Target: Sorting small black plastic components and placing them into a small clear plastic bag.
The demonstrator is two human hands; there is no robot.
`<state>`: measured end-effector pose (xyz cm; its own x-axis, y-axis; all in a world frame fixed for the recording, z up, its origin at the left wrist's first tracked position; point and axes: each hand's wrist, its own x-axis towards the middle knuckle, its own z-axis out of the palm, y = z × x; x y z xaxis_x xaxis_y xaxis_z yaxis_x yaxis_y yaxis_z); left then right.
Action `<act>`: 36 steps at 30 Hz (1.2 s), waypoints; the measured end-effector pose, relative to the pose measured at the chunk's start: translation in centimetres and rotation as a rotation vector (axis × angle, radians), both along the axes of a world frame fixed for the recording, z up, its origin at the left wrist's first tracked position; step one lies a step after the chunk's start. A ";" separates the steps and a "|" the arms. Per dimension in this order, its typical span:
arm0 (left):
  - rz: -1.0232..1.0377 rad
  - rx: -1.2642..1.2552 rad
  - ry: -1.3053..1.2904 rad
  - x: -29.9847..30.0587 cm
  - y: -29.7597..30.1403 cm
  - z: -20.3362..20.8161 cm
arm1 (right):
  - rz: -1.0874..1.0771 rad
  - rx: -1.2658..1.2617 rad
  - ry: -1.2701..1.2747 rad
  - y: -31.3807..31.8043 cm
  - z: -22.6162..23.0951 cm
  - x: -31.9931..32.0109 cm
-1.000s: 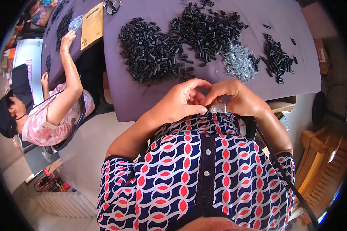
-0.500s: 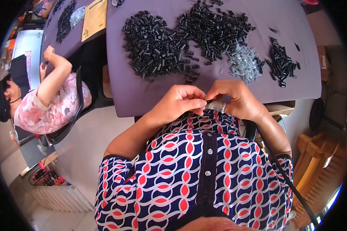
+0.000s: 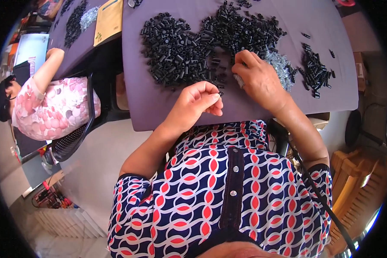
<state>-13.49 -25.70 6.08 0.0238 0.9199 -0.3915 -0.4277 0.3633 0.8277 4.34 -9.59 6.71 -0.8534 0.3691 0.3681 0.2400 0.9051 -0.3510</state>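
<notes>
Over the table's near edge, my left hand [image 3: 197, 104] has thumb and forefinger pinched on a small black part [image 3: 220, 93], mostly covered by the fingertips. My right hand [image 3: 262, 81] is at the near side of a large pile of small black parts [image 3: 232, 32]. Its fingers are curled, and a whitish clear bunch [image 3: 239, 81] shows under them, seemingly small clear plastic pieces. What its fingertips touch is hidden. Just right of that hand lies a heap of clear plastic pieces [image 3: 281, 69]. A pile of short black tubes [image 3: 172, 51] spreads beyond my left hand.
A smaller group of black parts [image 3: 316, 71] lies at the table's right. To the left, a person in a pink patterned top [image 3: 58, 107] sits on a black chair [image 3: 90, 103], near a yellow envelope [image 3: 108, 21]. A wooden chair [image 3: 357, 185] stands at lower right.
My hands, close together at the table edge before, are now apart. The right has moved forward to the black pile; the left has moved slightly up. The seated person's arm has lowered.
</notes>
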 end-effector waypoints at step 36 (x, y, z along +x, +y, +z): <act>-0.178 -0.159 -0.269 4.4 4.3 0.9 | 0.155 -0.686 0.071 -0.3 3.8 7.0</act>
<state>-9.06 -21.41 7.01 0.3001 0.8202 -0.4870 -0.5407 0.5669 0.6216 11.30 -9.92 10.54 -0.8975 0.4136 0.1529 0.0813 0.4962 -0.8644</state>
